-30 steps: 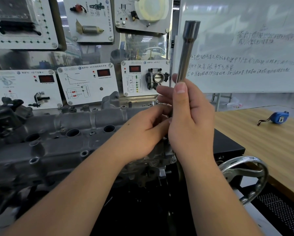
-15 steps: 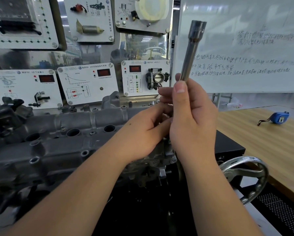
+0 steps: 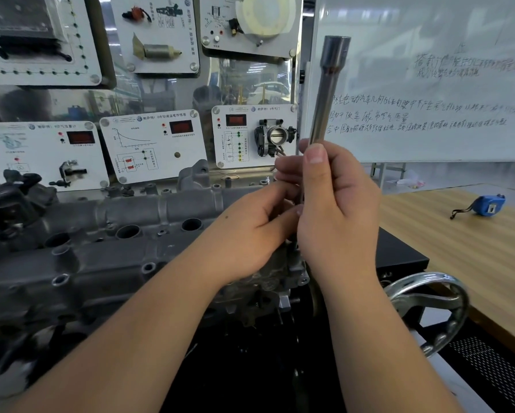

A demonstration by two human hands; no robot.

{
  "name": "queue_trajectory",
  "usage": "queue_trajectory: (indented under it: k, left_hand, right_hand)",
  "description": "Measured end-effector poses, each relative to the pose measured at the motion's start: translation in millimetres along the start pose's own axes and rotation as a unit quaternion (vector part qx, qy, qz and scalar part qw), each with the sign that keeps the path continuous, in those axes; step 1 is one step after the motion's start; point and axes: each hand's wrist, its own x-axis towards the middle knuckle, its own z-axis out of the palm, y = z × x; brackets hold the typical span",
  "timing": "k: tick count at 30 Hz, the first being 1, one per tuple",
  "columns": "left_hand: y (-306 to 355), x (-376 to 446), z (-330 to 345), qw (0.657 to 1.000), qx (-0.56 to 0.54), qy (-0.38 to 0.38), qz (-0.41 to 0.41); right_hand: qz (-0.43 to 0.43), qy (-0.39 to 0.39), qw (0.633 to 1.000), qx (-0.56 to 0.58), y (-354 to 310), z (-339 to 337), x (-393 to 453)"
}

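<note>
Right above the end of the engine, the right hand (image 3: 336, 210) is wrapped around the lower part of a long tubular socket (image 3: 329, 90), thumb laid flat along the shaft. That leaves the tool standing nearly upright, open hex end at the top, leaning a touch to the right. Looks like the grip is there just to steady it while the bottom end gets some attention.

The left hand (image 3: 250, 234) comes in from the side with its fingers curled toward the bottom of the tube. The right hand covers the contact, so can't tell whether it's pinching the tool, something fitted to it, or nothing at all. My guess is they're fitting or pulling something at the drive end, which is why it's held up clear of the engine rather than down in a hole.

Below the hands sits the grey cylinder head cover (image 3: 101, 248) with its round plug wells open, probably where that socket belongs. The stand's handwheel (image 3: 426, 277) is off to the lower right. A blue tape measure (image 3: 488, 201) lies well apart on the wooden table (image 3: 473, 263). Sensor display panels (image 3: 154, 147) and a whiteboard (image 3: 429, 40) fill the back.
</note>
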Motion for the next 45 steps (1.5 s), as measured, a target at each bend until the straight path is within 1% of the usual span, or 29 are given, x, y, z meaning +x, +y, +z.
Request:
queue_trajectory:
  k: [5, 12, 18, 23, 30, 36, 41, 45]
  left_hand:
    - [0.7, 0.3, 0.2, 1.000, 0.008, 0.003, -0.007]
    - [1.4, -1.4, -1.6, 1.000, -0.005, -0.002, -0.017]
    - [2.6, 0.3, 0.5, 1.000, 0.005, 0.002, -0.011]
    - [1.4, 0.1, 0.9, 1.000, 0.005, 0.003, -0.008]
    - [-0.6, -1.5, -1.4, 1.000, -0.010, -0.004, -0.006]
    - [-0.9, 0.3, 0.3, 1.000, 0.003, -0.001, 0.005]
    - [-5.1, 0.7, 0.4, 1.000, -0.002, 0.005, 0.013]
    - [-3.5, -0.7, -0.8, 1.000, -0.008, -0.001, 0.012]
  right_hand:
    - [0.002, 0.005, 0.999, 0.045, 1.8, -1.3, 0.5]
    - [-0.008, -0.001, 1.000, 0.017, -0.2, 0.0, 0.5]
    - [-0.013, -0.010, 1.000, -0.004, -1.9, 0.1, 0.4]
    - [0.000, -0.001, 1.000, 0.030, 1.1, -2.4, 1.8]
    - [-0.008, 0.001, 1.000, 0.012, -1.3, -0.2, 1.3]
    - [-0.013, 0.005, 1.000, 0.021, -2.2, -1.2, 1.4]
    - [0.004, 0.004, 0.999, 0.048, 0.5, -1.6, 1.8]
    - [0.001, 0.002, 1.000, 0.030, -1.4, -0.2, 2.3]
